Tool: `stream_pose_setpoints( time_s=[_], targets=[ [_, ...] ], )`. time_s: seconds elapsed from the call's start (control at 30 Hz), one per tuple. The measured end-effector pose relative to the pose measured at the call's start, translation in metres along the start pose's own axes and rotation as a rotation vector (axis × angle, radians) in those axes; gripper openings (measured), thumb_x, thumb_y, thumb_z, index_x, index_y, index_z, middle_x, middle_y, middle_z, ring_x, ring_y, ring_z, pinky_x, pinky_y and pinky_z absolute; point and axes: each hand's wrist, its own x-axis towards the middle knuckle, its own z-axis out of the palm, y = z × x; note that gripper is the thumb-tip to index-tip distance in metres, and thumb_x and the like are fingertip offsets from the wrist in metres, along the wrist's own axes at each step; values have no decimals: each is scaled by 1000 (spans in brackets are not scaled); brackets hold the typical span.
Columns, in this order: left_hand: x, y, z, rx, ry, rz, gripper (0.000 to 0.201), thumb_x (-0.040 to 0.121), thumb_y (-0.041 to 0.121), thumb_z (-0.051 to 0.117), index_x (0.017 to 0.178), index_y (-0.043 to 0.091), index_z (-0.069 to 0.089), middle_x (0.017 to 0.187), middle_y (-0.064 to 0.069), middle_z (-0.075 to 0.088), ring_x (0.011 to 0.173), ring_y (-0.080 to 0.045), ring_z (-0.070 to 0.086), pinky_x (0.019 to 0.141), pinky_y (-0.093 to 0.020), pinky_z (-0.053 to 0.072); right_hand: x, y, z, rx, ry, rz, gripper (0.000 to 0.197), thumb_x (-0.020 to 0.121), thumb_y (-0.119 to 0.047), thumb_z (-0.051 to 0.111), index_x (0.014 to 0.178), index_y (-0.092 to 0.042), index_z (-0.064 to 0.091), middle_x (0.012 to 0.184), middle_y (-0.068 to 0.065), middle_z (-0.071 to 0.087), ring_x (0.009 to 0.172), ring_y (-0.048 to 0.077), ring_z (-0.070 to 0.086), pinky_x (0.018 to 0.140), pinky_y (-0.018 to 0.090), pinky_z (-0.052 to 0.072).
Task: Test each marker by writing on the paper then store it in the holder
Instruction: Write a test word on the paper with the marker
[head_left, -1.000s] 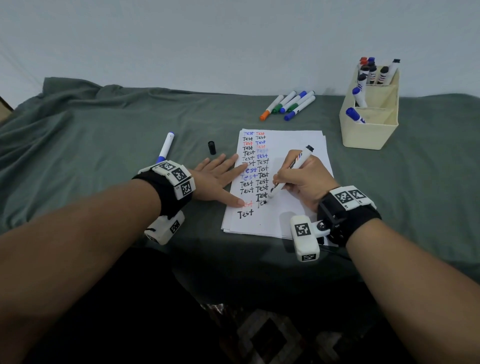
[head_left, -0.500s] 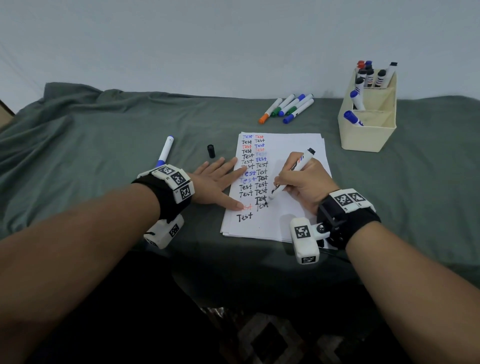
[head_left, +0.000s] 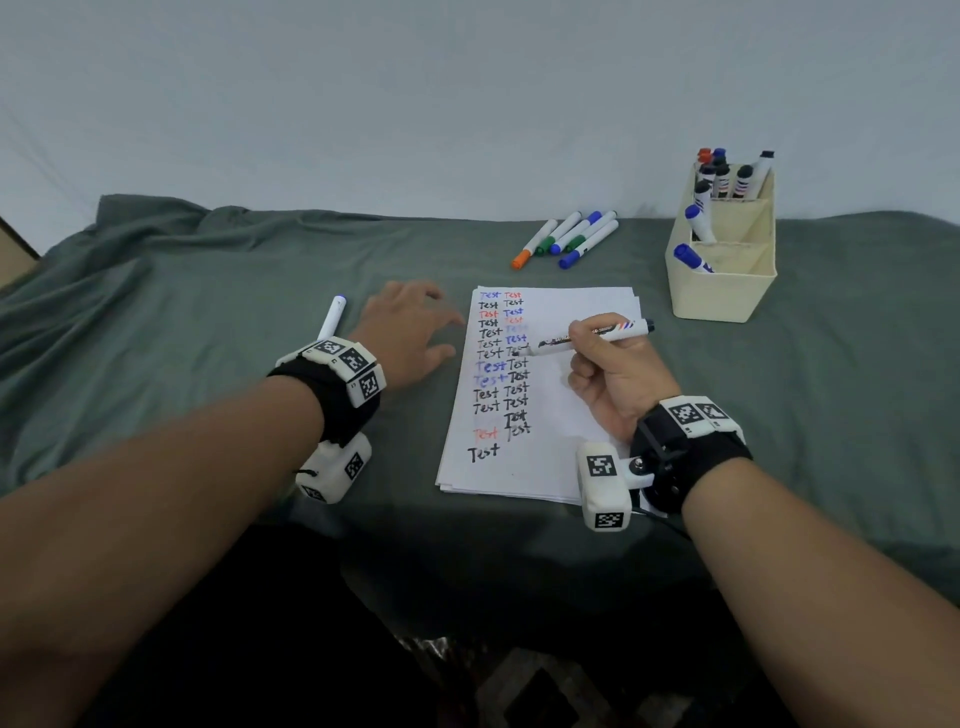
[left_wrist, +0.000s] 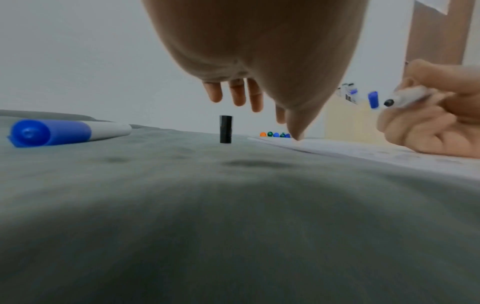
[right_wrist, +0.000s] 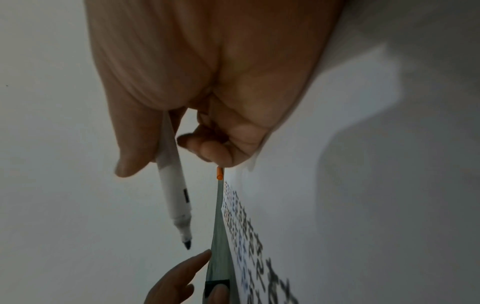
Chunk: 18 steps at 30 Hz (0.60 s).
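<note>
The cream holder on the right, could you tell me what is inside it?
The holder contains capped markers: several upright in its back compartment, one blue-capped in the middle, another in front. Their lower ends are hidden by its walls.

— Is the black cap (left_wrist: 225, 129) visible from the head view?
— No, the left hand (head_left: 410, 332) covers it there.
— The holder's (head_left: 727, 296) markers?
— Lower ends hidden, labels too small to read.
</note>
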Motion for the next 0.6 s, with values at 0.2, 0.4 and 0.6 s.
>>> stream_pose_setpoints(
  time_s=[0.2, 0.4, 0.6],
  targets=[
    [16, -15, 5, 5, -97, -168, 35, 96, 21, 52, 129, 29, 61, 129, -5, 59, 121, -27, 52, 95, -34, 37, 1, -1, -1, 9, 29, 36, 11, 92, -18, 71, 96, -9, 77, 78, 11, 68, 61, 16, 60, 55, 25, 50],
    [22, -9, 0, -100, -133, -210, 20, 100, 26, 47, 111, 27, 64, 112, -1, 67, 101, -23, 59, 83, -34, 45, 3, 0, -4, -11, 2, 22, 17, 94, -10, 68, 108, -6, 77, 98, 22, 72, 70, 22, 66, 62, 28, 55],
    [15, 15, -7, -224, -115, -117, 24, 103, 29, 44, 121, 24, 58, 111, -2, 67, 95, -22, 61, 82, -37, 48, 5, 3, -6, -63, -33, 29, 18, 93, -6, 68, 108, -7, 77, 99, 24, 73, 71, 21, 67, 64, 27, 57]
  ],
)
